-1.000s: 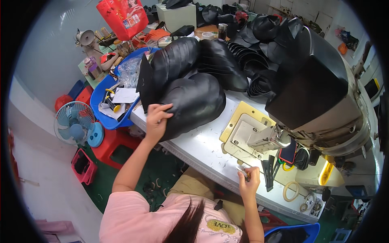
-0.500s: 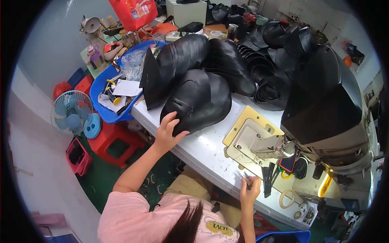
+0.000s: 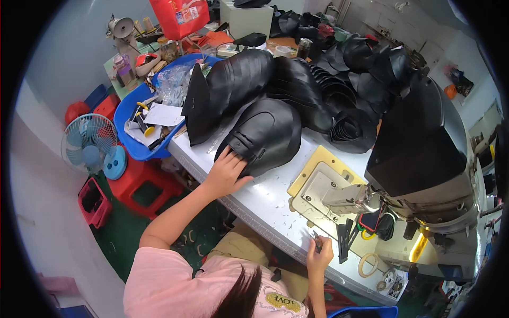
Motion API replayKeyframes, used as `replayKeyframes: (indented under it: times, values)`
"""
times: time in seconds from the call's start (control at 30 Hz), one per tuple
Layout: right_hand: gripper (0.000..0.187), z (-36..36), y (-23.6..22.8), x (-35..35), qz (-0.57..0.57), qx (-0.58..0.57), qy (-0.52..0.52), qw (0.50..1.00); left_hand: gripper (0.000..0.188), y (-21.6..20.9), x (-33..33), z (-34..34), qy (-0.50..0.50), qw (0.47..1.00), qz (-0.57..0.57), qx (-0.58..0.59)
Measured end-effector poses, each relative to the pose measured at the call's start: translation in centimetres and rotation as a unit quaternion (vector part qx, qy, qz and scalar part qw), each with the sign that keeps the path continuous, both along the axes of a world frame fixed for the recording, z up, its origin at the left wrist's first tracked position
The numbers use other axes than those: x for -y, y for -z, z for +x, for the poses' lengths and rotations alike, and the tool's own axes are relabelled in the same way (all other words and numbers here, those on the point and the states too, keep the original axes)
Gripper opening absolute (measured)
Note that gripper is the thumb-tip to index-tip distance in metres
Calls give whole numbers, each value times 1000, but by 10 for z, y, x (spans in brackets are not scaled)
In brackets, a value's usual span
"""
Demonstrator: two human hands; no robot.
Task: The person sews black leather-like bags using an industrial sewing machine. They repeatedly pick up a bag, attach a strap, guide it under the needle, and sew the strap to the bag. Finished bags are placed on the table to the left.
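Lit brightly over the white tabletop (image 3: 268, 199), with a pale glare there. Shining in soft streaks on the black curved pieces (image 3: 275, 124). Glowing yellow at the narrow strip (image 3: 419, 245) beside the sewing machine (image 3: 416, 151). Dimmer at the green floor (image 3: 121, 252). Bent toward the round rim, black in the corners. Rather unclear at the small tool (image 3: 317, 243) in the right hand (image 3: 319, 257).

At the left side, a fan (image 3: 91, 153) with blue blades is placed near a red stool (image 3: 132, 177). A pink basket (image 3: 101, 216) is on the green floor (image 3: 121, 238). A blue basin (image 3: 140, 152) contains a white paper (image 3: 163, 115) and some clear plastic (image 3: 172, 82). Above it is a red bag (image 3: 176, 21); a purplish bottle (image 3: 125, 76) stands farther left.
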State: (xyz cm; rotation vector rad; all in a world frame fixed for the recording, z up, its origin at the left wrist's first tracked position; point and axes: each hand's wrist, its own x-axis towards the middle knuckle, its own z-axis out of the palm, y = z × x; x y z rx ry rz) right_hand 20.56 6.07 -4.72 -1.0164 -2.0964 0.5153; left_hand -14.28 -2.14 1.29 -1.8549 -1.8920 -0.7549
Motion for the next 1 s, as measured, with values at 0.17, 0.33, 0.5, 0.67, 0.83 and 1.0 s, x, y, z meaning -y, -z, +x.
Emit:
replayKeyframes:
  times: [0.17,0.33,0.5,0.67,0.83,1.0]
  values:
    - [20,-2,3,2,-10,7,15,1000,52,-13,-12,-5,0,995,-88,47]
    - [19,-3,-3,4,-1,16,15,1000,47,8,11,20,-6,997,-44,58]
    - [19,-5,1,2,19,17,9,1000,54,-9,32,73,-1,988,120,100]
    - [19,-2,0,3,-2,14,14,1000,55,-15,-70,84,126,963,214,103]
    - [20,-2,1,2,20,5,19,1000,38,-4,-219,95,136,981,50,129]
    - [21,2,5,5,32,13,29,999,31,4,-295,113,190,967,168,-41]
